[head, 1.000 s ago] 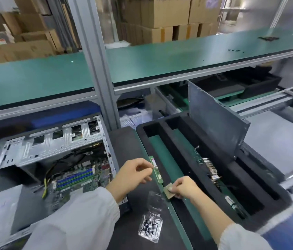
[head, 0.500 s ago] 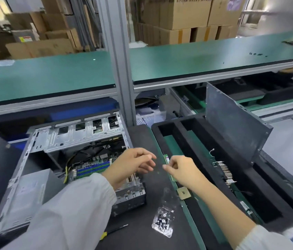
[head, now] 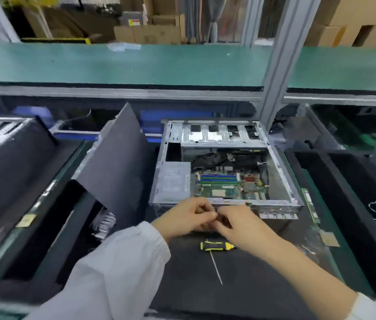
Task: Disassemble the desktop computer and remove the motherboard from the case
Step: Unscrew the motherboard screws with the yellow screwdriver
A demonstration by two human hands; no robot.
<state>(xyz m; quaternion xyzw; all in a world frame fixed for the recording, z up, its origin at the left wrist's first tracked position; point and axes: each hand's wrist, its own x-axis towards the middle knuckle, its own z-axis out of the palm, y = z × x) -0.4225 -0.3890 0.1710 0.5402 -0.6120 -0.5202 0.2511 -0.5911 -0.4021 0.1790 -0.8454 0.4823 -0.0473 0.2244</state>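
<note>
The open desktop case point(head: 281, 179) lies on the black mat in the middle, its silver drive cage at the far end. Inside it the green motherboard point(head: 228, 192) shows blue memory slots, with the grey power supply point(head: 173, 181) to its left. My left hand point(head: 187, 218) and my right hand point(head: 240, 225) meet just in front of the case's near edge, fingers curled and fingertips touching. The blur hides whether they pinch something small. A yellow-and-black screwdriver point(head: 217, 245) lies on the mat under my right wrist.
A dark side panel point(head: 117, 162) leans upright just left of the case. Black foam trays point(head: 344, 204) flank the mat, and a memory stick point(head: 308, 199) lies along the right one's green strip. A metal post point(head: 277, 77) and green shelf point(head: 136, 65) stand behind.
My view swung left, so the case now sits in the middle. Both hands left the right foam tray and came together at the case's near edge. The screwdriver came fully into sight.
</note>
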